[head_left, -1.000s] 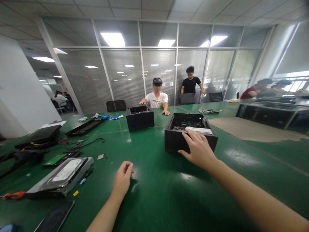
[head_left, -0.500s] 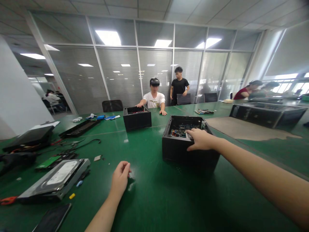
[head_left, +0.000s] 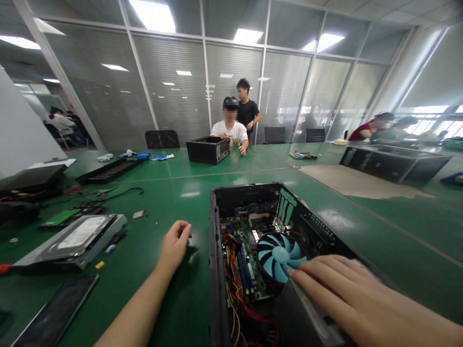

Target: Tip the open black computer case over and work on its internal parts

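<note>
A black computer case [head_left: 213,270] lies on its side in front of me, its interior facing up. Inside sit a motherboard [head_left: 249,241], a fan with light-blue blades [head_left: 280,255] and bundled red and yellow cables [head_left: 235,294]. Over the case's near right part lies my right hand [head_left: 336,289], gripping it from above with fingers together near the fan; its thumb is hidden. To the left of the case, my left hand [head_left: 176,243] rests on the green table with fingers curled and thumb against them. Whatever it may hold is hidden.
On my left are a hard drive in a metal bracket [head_left: 79,241], a phone [head_left: 54,308], a yellow piece [head_left: 100,265] and cables. Across the table [head_left: 170,193], a seated person [head_left: 231,127] handles another black case [head_left: 204,150]. Cardboard [head_left: 358,180] lies right.
The computer case has come much closer and turned, with my right hand on it. My left hand stays curled on the table. The person opposite has turned the other case; the standing person moved left.
</note>
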The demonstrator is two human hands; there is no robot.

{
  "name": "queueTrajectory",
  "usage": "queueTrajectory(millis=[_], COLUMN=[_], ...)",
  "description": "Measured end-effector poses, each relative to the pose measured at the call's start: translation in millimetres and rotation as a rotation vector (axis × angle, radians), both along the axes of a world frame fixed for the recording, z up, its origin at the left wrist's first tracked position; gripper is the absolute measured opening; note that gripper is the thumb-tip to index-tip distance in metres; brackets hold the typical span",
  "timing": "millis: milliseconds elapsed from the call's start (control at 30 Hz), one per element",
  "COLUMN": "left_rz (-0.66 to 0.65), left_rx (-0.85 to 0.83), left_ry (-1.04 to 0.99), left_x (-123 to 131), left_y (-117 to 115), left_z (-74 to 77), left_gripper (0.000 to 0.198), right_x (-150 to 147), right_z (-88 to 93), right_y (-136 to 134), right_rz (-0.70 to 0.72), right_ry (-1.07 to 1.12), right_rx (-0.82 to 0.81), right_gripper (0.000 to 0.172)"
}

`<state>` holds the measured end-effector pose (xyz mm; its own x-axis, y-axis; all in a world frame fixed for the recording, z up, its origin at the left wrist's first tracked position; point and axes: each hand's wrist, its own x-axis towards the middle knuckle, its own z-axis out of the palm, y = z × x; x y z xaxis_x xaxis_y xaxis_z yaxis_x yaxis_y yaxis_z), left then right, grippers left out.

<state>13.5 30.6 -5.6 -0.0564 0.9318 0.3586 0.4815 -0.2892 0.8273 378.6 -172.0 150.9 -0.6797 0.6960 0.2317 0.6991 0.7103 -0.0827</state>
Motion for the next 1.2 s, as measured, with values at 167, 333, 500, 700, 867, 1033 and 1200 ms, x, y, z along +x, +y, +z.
queueTrajectory(millis=[167,333,500,700,867,1033,1200], left_rz=[-0.008,0.002,0.000,-0.030,-0.030,-0.042,-0.046], left_rx=[0.005,-0.003,-0.031,-0.062,-0.074,-0.072,-0.077], left_ry=[0.024,0.011,-0.008,-0.022,-0.017,-0.008,-0.015], left_x=[2,0,-3,1,3,4,4], left_y=[-1,1,2,6,6,5,7], left_z=[2.2,0.6,1.2,1.7,3.5,4.2,1.8], left_gripper=[0.026,0.026,0.025,0.024,0.022,0.021,0.021], right_x=[-4,-26,-47,-45,-44,-41,-38], right_z=[34.4,31.5,-14.0,-37.2,-29.0,-20.0,-19.7], right_y=[34,156,246,259,253,248,248], right_rz=[0.078,-0.152,-0.299,-0.308,-0.328,-0.291,-0.304], right_ry=[-0.055,-0.275,-0.622,-0.646,-0.580,-0.383,-0.397], right_rx=[-0.096,0.031,-0.072,-0.094,-0.002,0.070,0.028], right_gripper=[0.059,0.038,0.029,0.025,0.020,0.021,0.025])
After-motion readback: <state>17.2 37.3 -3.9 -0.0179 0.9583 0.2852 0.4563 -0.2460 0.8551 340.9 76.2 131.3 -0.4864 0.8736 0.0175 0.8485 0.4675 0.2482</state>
